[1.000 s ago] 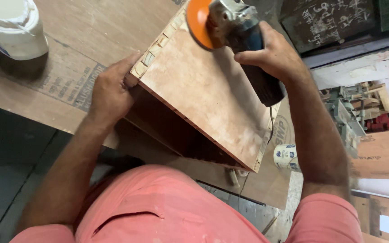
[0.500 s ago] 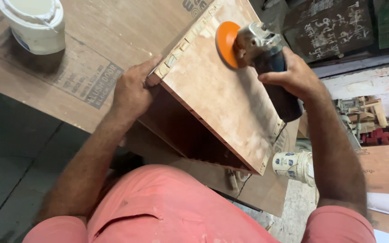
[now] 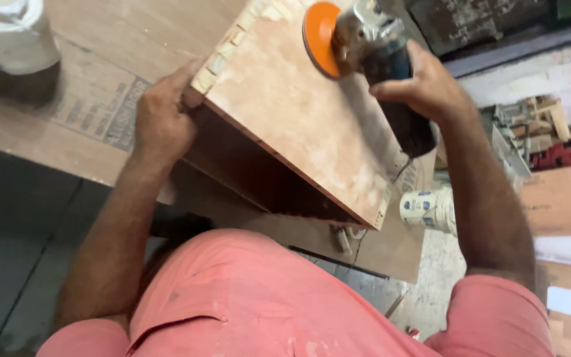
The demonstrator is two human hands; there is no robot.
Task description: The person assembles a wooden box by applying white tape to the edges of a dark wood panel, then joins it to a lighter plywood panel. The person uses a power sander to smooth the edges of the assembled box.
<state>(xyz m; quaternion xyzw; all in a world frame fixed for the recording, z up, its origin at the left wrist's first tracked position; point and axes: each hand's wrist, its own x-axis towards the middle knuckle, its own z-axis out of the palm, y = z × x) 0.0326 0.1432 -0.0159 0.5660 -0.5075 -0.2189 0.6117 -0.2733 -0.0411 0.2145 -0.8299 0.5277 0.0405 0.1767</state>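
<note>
— What's he got in his right hand (image 3: 424,86)?

— A sander (image 3: 371,49), fingers wrapped tight round its dark body — the orange disc (image 3: 317,38) stands on edge against the top face of the wooden box (image 3: 299,125).

— And the left hand (image 3: 163,122)?

— Clamped on the box's near corner. The box rests tilted on the plywood sheet (image 3: 94,99), a white tub (image 3: 11,33) well off to the side.

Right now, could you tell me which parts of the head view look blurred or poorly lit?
In the head view, the white bucket at top left is smeared by motion blur; the orange sanding disc and the right hand on the grinder look soft; the left hand on the wooden box is sharper; the box's open side lies in deep shadow.
</note>
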